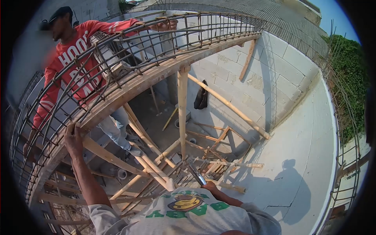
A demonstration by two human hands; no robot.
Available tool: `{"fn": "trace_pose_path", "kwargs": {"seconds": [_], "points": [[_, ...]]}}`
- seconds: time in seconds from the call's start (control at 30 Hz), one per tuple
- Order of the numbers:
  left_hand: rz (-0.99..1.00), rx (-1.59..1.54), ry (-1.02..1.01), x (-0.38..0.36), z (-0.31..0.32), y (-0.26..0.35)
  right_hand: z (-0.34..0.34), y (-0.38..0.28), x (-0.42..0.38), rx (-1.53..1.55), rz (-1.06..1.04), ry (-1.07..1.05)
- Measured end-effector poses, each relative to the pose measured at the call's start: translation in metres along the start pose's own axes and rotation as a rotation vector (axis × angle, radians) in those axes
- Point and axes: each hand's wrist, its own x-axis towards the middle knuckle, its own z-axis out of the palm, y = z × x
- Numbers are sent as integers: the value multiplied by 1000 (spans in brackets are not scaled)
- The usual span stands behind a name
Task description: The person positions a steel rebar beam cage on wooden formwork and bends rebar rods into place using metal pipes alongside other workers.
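Observation:
At the left, my left hand (73,139) is raised, its fingers hooked over the lower edge of a long wooden formwork beam (129,92). A cage of steel rebar (156,49) lies along the top of that beam. Low in the middle, my right hand (212,188) is closed around the near end of a shiny metal tool with a dark far end (197,175). Its kind is hard to make out against the poles behind it. Part of my right hand is hidden by my shirt.
A co-worker in a red sweater (74,58) stands beyond the beam, one hand on the rebar. Wooden props (183,109) and crossing poles (231,105) stand below me. White block walls (290,62) rise at the right. Lumber (219,164) lies far down.

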Motion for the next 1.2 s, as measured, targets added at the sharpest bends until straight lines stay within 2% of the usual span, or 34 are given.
{"fn": "trace_pose_path", "kwargs": {"seconds": [0.03,0.07,0.1,0.13,0.17,0.2,0.23,0.27,0.33,0.4,0.5,0.9,1.1,1.2], "points": [[-34,-14,-46,-1,-1,4,-1,18,10,158,309,-108],[-71,-10,-43,-9,-5,32,-14,-4,9,-363,-332,-91],[-33,68,-26,-7,-3,19,-20,-33,22,-134,494,-66],[-5,142,-3,-11,-7,36,-22,-63,37,-114,652,-41],[-5,122,4,-9,-4,25,-22,-78,58,-112,623,-67],[39,212,36,-13,-15,39,-14,-93,80,-127,604,-120],[-22,132,-32,-13,-21,43,-2,-107,102,-146,582,-174],[52,219,61,-9,-11,27,13,-119,120,-166,562,-227],[26,231,33,-7,-7,25,36,-134,139,-200,540,-303],[6,119,78,-16,-11,34,52,-146,146,-224,523,-360],[77,174,153,-17,-5,28,68,-156,152,-234,512,-408],[46,212,61,-14,-9,27,98,-168,162,-270,516,-503],[44,270,122,-12,8,19,105,-170,169,-284,512,-527],[-18,235,21,-7,6,19,108,-171,172,-289,509,-549]]}}
